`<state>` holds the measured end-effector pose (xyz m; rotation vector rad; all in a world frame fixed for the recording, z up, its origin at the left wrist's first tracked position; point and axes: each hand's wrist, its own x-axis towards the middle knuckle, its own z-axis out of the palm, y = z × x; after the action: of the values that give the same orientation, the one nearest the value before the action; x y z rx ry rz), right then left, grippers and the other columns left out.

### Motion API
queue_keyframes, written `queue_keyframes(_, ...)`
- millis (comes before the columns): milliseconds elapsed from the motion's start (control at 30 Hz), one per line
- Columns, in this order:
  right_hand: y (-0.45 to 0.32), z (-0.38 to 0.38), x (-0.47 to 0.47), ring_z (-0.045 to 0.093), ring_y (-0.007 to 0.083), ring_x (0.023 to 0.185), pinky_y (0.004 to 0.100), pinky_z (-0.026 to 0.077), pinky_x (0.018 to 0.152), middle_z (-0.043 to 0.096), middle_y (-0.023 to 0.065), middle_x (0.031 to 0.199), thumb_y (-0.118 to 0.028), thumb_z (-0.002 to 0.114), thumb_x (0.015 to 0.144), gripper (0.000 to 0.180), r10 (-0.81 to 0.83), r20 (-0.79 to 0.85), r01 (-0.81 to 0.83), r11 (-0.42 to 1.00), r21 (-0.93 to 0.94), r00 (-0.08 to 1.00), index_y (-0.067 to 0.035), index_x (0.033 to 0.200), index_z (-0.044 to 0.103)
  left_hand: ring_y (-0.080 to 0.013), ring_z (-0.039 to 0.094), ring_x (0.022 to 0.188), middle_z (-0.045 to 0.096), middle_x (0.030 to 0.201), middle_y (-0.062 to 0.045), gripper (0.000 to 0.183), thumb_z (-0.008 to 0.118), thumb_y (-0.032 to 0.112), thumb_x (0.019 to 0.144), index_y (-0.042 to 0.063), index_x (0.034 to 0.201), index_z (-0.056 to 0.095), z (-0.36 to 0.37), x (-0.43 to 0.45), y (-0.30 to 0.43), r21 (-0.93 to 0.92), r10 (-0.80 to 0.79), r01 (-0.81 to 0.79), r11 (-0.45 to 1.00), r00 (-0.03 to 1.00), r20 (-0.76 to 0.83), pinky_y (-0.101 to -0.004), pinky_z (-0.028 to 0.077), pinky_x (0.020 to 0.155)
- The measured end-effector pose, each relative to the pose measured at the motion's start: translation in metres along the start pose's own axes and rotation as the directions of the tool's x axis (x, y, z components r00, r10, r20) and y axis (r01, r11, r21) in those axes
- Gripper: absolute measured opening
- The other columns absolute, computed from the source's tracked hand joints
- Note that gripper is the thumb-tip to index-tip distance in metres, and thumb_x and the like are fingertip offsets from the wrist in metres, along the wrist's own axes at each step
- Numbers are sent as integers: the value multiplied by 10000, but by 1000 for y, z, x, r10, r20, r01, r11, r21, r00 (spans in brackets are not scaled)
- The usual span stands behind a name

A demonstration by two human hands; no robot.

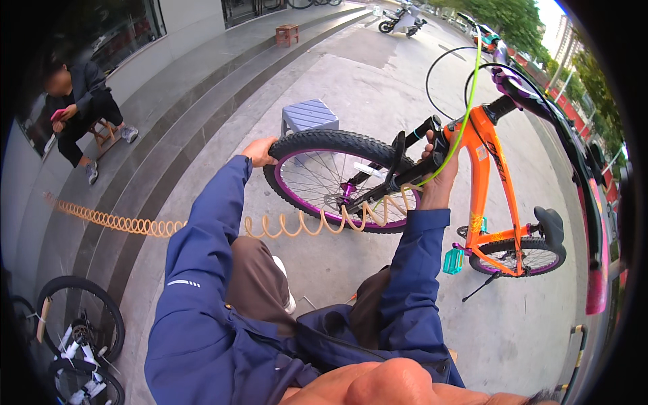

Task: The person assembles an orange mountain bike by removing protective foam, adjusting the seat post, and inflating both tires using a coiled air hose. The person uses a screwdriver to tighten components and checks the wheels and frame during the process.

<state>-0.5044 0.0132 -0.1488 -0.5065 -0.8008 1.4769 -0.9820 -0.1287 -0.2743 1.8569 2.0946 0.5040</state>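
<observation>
An orange bicycle (477, 187) stands before me with its front wheel turned towards my left. My left hand (260, 152) grips the knobby black tyre (344, 140) at the wheel's far-left edge. Around the top of the black suspension fork (412, 174), just below the frame's head tube, my right hand (444, 169) is closed. The wheel has a purple rim (289, 191) and a purple hub (348, 190). A yellowish coiled air hose (314, 230) stretches across in front of the wheel, its right end near my right wrist. A bright green cable (473, 96) drops from the handlebar past that hand.
A blue-grey plastic stool (310, 115) stands behind the wheel. On the steps (202, 101) at left sits a person (83, 101) with a phone; a wooden stool (287, 34) is farther along. Partly wrapped bicycle parts (81, 344) lie lower left. A hex key (309, 302) lies near my shoe.
</observation>
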Motion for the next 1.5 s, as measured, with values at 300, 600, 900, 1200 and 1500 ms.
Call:
queue_keyframes(300,-10,7,-11,680,144,583,235,550,464,765,186,966,-693,591,1001,683,-29,103,18,994,106,994,-56,1245,608,-351,562,1373,608,1425,-189,945,912,450,772,76,1530,490,-66,-9,87,-107,449,-483,869,860,-242,-434,432,1164)
queue_keyframes(600,-13,10,-16,680,140,553,227,561,456,772,181,955,-697,603,991,717,5,144,-23,992,123,990,-14,1207,644,-328,671,1241,693,1328,-184,820,911,323,792,99,1490,543,-65,-49,76,-58,152,-148,987,986,69,-413,524,1041)
queue_keyframes(900,0,-12,-24,692,155,698,237,589,584,726,238,1226,-820,569,921,883,76,219,-91,994,62,973,-50,1354,554,-366,662,1146,691,1174,-179,645,889,268,814,75,1356,598,-3,-61,149,-69,320,-349,935,911,-261,-433,515,980)
queue_keyframes(1200,-16,-138,-56,577,119,746,269,514,667,665,91,957,-533,449,1129,568,175,108,-199,934,296,979,23,1131,565,-387,640,1168,661,1254,-165,663,870,251,820,83,1400,596,13,-97,145,-124,222,-288,950,896,-384,-456,519,985)
queue_keyframes(1500,139,-153,-192,499,102,628,246,445,565,524,-23,745,-489,655,1056,388,649,-141,-650,759,45,748,-148,894,566,-362,693,1029,700,1139,-138,560,890,229,806,66,1284,649,23,-96,133,-136,260,-354,925,854,-451,-427,543,873)
